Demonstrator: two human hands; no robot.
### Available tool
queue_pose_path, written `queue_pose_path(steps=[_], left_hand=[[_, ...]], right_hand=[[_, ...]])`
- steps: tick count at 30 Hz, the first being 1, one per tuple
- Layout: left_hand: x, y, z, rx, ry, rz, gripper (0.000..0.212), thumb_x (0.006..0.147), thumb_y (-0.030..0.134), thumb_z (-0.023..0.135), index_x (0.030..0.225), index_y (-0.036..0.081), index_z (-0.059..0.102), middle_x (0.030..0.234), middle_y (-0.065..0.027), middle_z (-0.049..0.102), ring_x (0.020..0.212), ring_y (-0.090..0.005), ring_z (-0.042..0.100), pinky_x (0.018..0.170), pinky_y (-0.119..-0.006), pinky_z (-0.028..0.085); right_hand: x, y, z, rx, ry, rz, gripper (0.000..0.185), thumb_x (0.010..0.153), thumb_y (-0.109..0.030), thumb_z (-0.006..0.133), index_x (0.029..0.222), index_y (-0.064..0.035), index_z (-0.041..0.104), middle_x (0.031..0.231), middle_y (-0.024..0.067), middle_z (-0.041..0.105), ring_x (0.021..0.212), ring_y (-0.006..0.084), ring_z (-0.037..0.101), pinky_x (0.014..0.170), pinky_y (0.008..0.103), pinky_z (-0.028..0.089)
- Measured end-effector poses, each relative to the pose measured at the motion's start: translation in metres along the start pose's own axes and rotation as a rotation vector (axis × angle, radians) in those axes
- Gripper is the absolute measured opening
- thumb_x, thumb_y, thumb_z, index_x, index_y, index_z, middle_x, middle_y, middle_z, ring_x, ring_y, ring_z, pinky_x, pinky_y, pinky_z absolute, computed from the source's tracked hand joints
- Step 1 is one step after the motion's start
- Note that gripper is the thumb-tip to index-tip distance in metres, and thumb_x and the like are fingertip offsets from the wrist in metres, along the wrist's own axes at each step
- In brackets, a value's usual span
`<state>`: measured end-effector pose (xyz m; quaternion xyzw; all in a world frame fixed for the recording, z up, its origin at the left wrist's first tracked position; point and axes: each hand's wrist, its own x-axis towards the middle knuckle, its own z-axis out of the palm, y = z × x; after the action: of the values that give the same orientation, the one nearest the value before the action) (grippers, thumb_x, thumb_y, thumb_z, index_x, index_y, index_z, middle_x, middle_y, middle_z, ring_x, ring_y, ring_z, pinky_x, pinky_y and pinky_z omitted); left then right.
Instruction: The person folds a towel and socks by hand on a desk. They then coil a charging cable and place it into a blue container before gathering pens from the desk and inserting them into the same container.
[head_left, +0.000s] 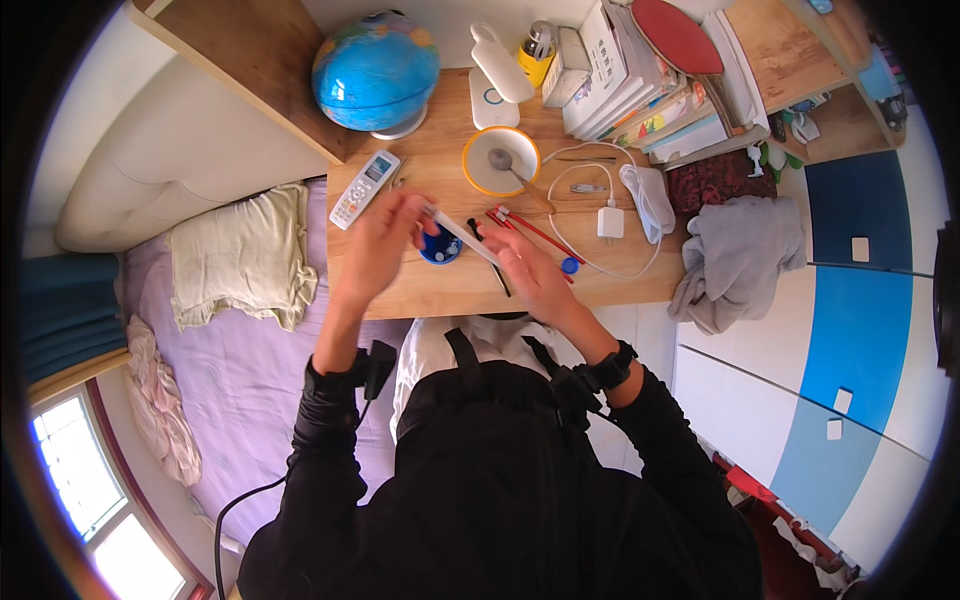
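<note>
Above the desk I hold a slim whitish pen-like stick (466, 235) slantwise between both hands. The fingers of my left hand (386, 240) pinch its upper left end. At its lower right end are the fingers of my right hand (529, 274). Just under the stick sits a round blue container (441, 247) with small things inside, partly covered by my left fingers. A thin black pen (502, 282) lies beneath my right hand, partly hidden. Right of it are slim red sticks (544, 238), possibly pencils, and a small blue cap (570, 265).
A yellow-rimmed bowl (475, 172) holds a spoon (523, 180). Nearby lie a white remote control (365, 189), a nail clipper (587, 188) and a charger (610, 223) with a looping cable. Behind stand a globe (375, 71), a white lamp (495, 109), and books (600, 82) topped by a table tennis paddle (679, 37).
</note>
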<state>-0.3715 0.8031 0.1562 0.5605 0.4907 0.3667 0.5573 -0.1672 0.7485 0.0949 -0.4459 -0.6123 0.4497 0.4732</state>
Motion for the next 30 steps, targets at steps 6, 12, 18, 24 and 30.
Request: queue_pose_path(steps=[6,12,18,24,30], left_hand=[[-0.004,-0.022,0.043,0.194,0.123,-0.029,0.021,0.086,0.016,0.057,0.103,0.003,0.059,0.069,-0.0057,0.058,0.059,-0.0106,0.05,0.058,-0.023,0.043],[-0.017,-0.033,0.017,0.616,0.123,-0.044,0.029,0.075,0.019,0.068,0.101,0.007,0.06,0.07,-0.0065,0.055,0.059,-0.0194,0.053,0.056,-0.032,0.043],[-0.028,-0.05,0.01,0.729,0.015,-0.074,0.026,0.074,0.021,0.068,0.097,0.009,0.063,0.071,-0.007,0.055,0.063,-0.0239,0.055,0.059,-0.034,0.042],[-0.025,-0.058,0.011,0.688,-0.05,-0.067,0.024,0.075,0.024,0.067,0.095,0.01,0.064,0.068,-0.0067,0.057,0.06,-0.0234,0.056,0.057,-0.034,0.043],[-0.022,-0.064,0.008,0.678,-0.016,-0.013,0.024,0.077,0.024,0.066,0.095,0.009,0.064,0.069,-0.0073,0.06,0.06,-0.0233,0.058,0.055,-0.034,0.044]], right_hand=[[-0.019,0.012,-0.03,-0.356,-0.083,0.336,0.029,0.09,-0.026,0.048,0.104,-0.0018,0.054,0.085,0.0172,0.061,0.079,0.0303,0.059,0.068,0.0343,0.046],[-0.035,0.081,-0.052,-0.646,-0.073,0.451,0.022,0.084,-0.022,0.055,0.091,-0.0013,0.058,0.083,0.0167,0.061,0.077,0.0303,0.06,0.066,0.039,0.047],[-0.024,0.123,-0.035,-0.921,-0.065,0.211,0.015,0.078,-0.018,0.059,0.079,-0.0031,0.057,0.075,0.0129,0.057,0.072,0.0302,0.057,0.065,0.0396,0.046],[-0.021,0.136,-0.019,-1.039,-0.044,0.202,0.015,0.073,-0.016,0.062,0.079,-0.0042,0.055,0.08,0.0119,0.054,0.076,0.0301,0.055,0.068,0.0401,0.045],[-0.024,0.124,-0.017,-1.024,0.08,0.135,0.019,0.074,-0.015,0.063,0.088,-0.0054,0.055,0.083,0.0116,0.056,0.079,0.0296,0.055,0.069,0.0395,0.044]])
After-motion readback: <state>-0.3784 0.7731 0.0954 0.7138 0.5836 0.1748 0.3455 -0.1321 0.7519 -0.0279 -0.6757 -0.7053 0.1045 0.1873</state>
